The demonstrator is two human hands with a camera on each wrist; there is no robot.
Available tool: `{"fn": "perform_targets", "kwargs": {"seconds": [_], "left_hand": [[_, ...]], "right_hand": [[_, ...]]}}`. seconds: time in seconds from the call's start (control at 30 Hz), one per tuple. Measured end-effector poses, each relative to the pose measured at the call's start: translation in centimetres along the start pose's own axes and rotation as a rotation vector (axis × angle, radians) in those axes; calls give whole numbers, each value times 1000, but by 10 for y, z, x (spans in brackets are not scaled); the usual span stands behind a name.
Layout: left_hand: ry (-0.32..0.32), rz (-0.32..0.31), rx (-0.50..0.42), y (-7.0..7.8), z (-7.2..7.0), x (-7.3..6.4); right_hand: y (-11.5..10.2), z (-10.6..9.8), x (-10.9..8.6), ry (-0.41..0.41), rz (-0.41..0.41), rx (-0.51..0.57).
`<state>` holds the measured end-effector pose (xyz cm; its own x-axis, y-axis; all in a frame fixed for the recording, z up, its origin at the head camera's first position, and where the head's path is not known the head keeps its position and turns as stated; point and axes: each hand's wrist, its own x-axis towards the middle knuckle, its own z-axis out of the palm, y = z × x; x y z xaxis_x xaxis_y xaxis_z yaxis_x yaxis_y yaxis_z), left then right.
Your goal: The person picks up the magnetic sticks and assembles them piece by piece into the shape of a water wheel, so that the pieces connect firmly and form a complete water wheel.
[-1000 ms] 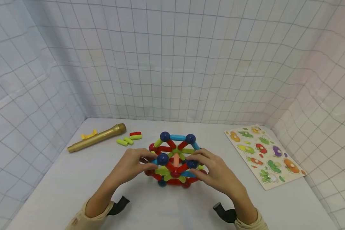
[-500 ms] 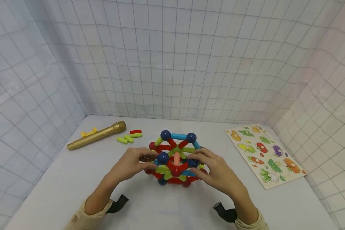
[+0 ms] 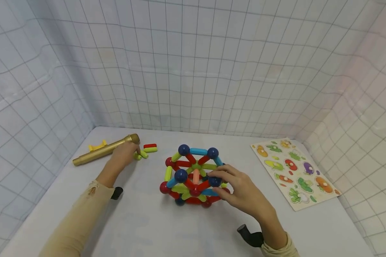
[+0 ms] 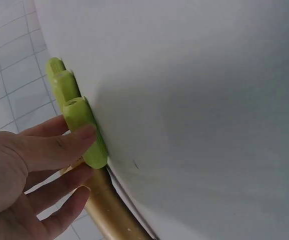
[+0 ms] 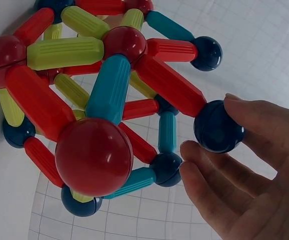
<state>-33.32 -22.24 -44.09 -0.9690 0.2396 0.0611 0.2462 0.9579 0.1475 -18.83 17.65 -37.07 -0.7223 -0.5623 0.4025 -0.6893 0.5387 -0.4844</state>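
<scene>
A magnetic stick-and-ball structure [image 3: 194, 190] of red, green and blue sticks with red and blue balls stands mid-table. At its near right side, my right hand [image 3: 241, 189] pinches a blue ball [image 5: 217, 127] joined to a red stick in the right wrist view. Far to the left, beside the gold toy microphone [image 3: 96, 155], my left hand [image 3: 123, 154] is down at several loose green sticks. The left wrist view shows its thumb and index finger around the nearest green stick [image 4: 79, 116], the other fingers loosely bent.
A red stick [image 3: 150, 145] and a green stick [image 3: 150, 150] lie side by side behind the left hand. Past the microphone is a small yellow piece [image 3: 97, 146]. A vegetable puzzle board [image 3: 287, 194] lies at right. Grid-patterned sheets [image 3: 199, 71] enclose the table.
My left hand has let go of the structure's left blue ball and moved left and away to the loose green sticks. The right hand stays at its blue ball.
</scene>
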Motion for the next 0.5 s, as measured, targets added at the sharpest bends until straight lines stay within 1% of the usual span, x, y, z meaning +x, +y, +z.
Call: {"fn": "perform_targets", "kwargs": {"seconds": [0.07,0.17,0.23,0.27,0.3,0.33,0.4,0.47,0.5], "left_hand": [[-4,9,22,-4,4,3],[-12,20,45,-5,7,4],[-29,20,33,-2,5,3],[-35,24,12,0,3,1],[-42,29,-18,3,0,-2],[-41,30,-66,6,-4,-6],[-28,22,-195,15,-15,-18],[16,24,-351,30,-27,-33],[42,27,-424,39,-34,-41]], "right_hand": [[0,0,0,-1,-5,4],[1,-2,0,4,-11,4],[2,-3,0,6,-7,4],[2,-3,0,8,-4,4],[2,-3,0,9,1,5],[2,-3,1,7,9,9],[2,-3,1,-1,25,25],[1,-1,0,-8,43,34],[1,-1,0,-11,52,36]]}}
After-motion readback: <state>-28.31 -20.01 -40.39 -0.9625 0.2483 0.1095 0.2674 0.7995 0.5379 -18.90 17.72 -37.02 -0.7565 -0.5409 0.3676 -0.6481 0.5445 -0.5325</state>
